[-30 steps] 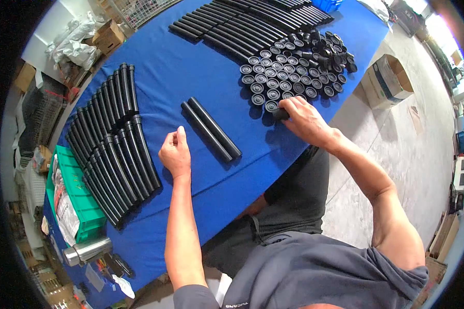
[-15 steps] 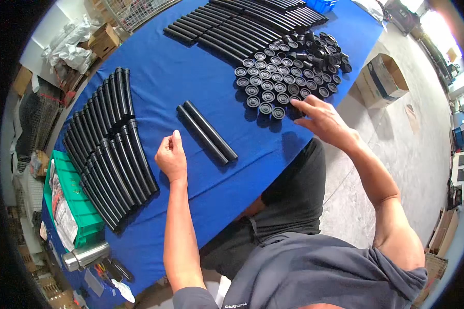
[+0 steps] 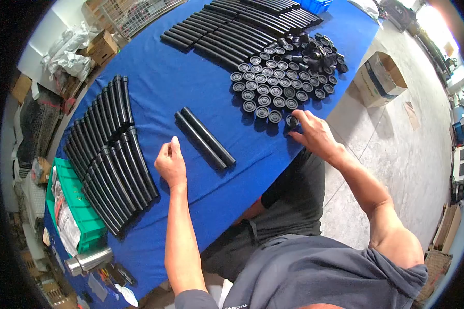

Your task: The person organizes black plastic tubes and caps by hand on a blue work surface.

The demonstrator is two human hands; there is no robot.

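Observation:
My right hand has thumb and forefinger around one round black cap, at the near edge of a spread of similar ringed black caps. My left hand is closed above the blue cloth, its thumb pointing up; nothing shows in it. Just to its right lie two plain black tubes side by side, touching neither hand. On the left, black tubes with collared ends rest in two overlapping rows.
More black tubes lie in rows at the far side of the blue-covered table. A green crate and a shiny metal cylinder are at the left edge. A cardboard box stands on the floor at right.
My right hand has moved slightly down towards me, and a cap now sits between its fingers, apart from the others. My left hand has stayed closed in about the same place.

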